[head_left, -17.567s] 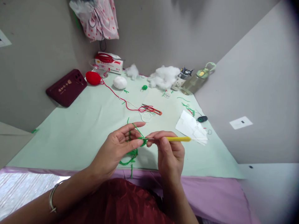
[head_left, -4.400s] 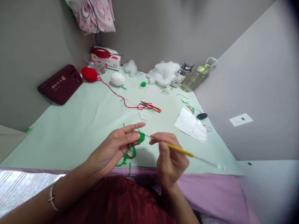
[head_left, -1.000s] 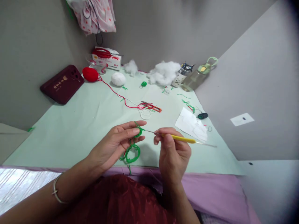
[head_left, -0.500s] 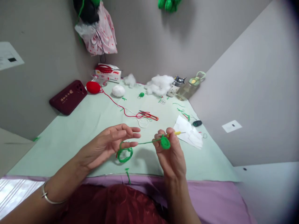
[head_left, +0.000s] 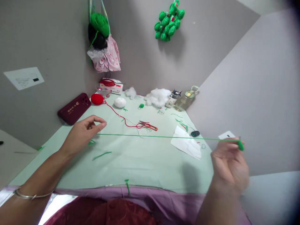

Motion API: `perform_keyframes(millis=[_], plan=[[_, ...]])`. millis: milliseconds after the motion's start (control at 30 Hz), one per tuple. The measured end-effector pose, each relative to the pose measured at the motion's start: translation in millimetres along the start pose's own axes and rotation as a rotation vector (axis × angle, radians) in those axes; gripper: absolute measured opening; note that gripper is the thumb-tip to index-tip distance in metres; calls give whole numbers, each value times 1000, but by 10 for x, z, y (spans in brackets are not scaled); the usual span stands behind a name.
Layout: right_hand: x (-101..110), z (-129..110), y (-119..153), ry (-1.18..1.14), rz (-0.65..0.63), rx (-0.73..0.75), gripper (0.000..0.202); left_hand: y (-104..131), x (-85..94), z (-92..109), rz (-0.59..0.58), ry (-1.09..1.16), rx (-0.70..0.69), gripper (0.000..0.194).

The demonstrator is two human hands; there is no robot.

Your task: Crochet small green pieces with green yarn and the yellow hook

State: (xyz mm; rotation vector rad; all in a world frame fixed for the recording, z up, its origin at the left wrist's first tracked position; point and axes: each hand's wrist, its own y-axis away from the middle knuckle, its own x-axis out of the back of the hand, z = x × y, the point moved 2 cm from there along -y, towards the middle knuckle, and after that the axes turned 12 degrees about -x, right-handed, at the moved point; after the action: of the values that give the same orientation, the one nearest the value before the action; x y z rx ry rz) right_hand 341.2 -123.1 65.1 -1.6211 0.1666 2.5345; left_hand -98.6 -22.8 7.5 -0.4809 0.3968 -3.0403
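Observation:
A strand of green yarn is stretched nearly level across the view between my two hands. At its left end my left hand is closed, thumb and forefinger pinched on the strand. Far to the right, my right hand grips a small green crochet piece, blurred by motion; the yellow-handled crochet hook does not show clearly there. Below my left hand lie loops of green yarn, partly hidden by it, and a loose green strand is on the table nearby.
Orange-handled thread snips lie mid-table with red and white yarn. Behind are a red yarn ball, a white ball, stuffing, a pen cup and a bottle. A phone leans at left; white paper lies right.
My hands have moved far apart, the right one outward with the crochet piece, drawing the yarn out long. My left hand has gone from spread fingers to a pinch. The view has tilted up.

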Motion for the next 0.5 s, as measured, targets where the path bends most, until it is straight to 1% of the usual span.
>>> perform_keyframes(millis=[33,67,100,133,167,200,233,267,300,333,367,400,433,467,500], plan=[[-46,-61,-10,134,28,83,38,-30,46,-49,27,-174,-37,35],[-69,-111,-24,325,50,197,33,-54,73,-81,-6,-315,-86,39],[-63,-138,-39,537,82,320,28,-67,82,-86,-71,-428,-153,42],[-28,-131,-50,732,109,436,22,-65,71,-61,-155,-475,-224,44],[45,-79,-59,830,125,479,17,-46,38,1,-232,-486,-300,44],[150,16,-61,889,138,457,11,-12,-11,100,-256,-479,-375,41],[270,157,-54,1052,161,381,5,34,-80,221,-234,-432,-405,38],[397,331,-33,1210,160,283,9,89,-175,353,-202,-335,-402,36],[523,526,1,1338,130,173,16,150,-300,482,-179,-197,-376,34],[640,726,42,1426,99,57,20,213,-451,597,-190,-25,-344,29],[741,911,84,1480,84,-48,21,270,-610,686,-185,177,-284,31],[819,1070,121,1505,78,-125,21,321,-776,746,-235,362,-215,38],[871,1196,148,1513,66,-174,21,362,-928,783,-316,526,-157,46],[900,1283,162,1498,42,-186,21,390,-1048,795,-398,684,-69,52],[912,1333,165,1472,22,-173,20,404,-1126,790,-468,842,44,57]])
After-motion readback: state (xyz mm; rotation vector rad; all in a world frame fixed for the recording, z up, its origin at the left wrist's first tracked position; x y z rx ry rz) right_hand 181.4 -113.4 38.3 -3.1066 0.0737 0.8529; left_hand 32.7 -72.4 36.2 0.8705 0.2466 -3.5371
